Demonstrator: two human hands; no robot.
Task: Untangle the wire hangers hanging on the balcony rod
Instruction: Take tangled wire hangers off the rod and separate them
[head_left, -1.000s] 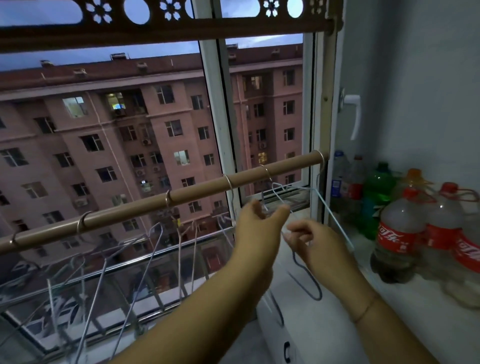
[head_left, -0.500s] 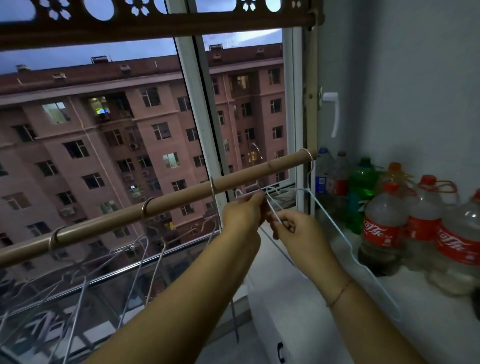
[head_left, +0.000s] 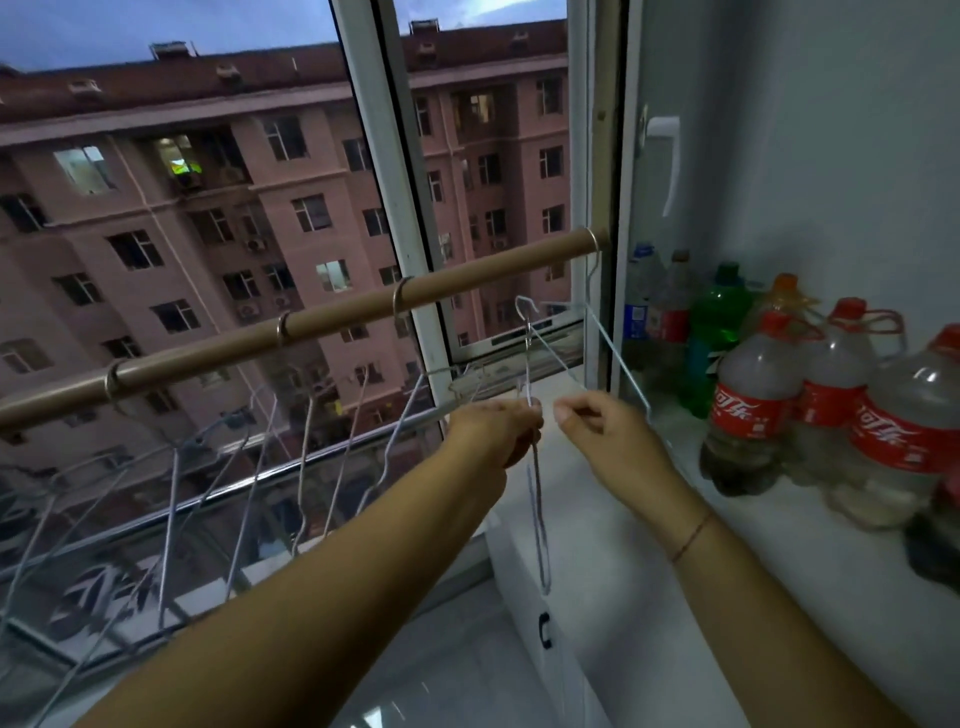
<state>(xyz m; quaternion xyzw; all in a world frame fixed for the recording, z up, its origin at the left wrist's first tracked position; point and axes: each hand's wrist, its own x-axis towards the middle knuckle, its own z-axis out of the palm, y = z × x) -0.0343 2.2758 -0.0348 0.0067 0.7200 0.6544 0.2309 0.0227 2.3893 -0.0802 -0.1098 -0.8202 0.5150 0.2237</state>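
A brown balcony rod (head_left: 337, 317) slopes up from lower left to the window frame at right. Several wire hangers (head_left: 306, 441) hang from it on the left, their wires crossing. One more hanger (head_left: 618, 358) hooks on the rod's right end. My left hand (head_left: 493, 428) is shut on a separate wire hanger (head_left: 537, 509). Its hook stands free just below the rod and its body dangles down past my wrist. My right hand (head_left: 597, 423) sits just right of that wire with fingers curled together. Whether it pinches a wire is unclear.
Several plastic bottles (head_left: 753, 395), some with red labels and one green, stand on the white ledge (head_left: 779, 545) at right. The white window frame (head_left: 395, 208) and a handle (head_left: 670, 156) lie behind the rod. A metal railing (head_left: 208, 493) runs below the hangers.
My hands have dropped from the rod and moved slightly apart. The hanger in my left hand now hangs free below the rod. The view has tilted down and to the right.
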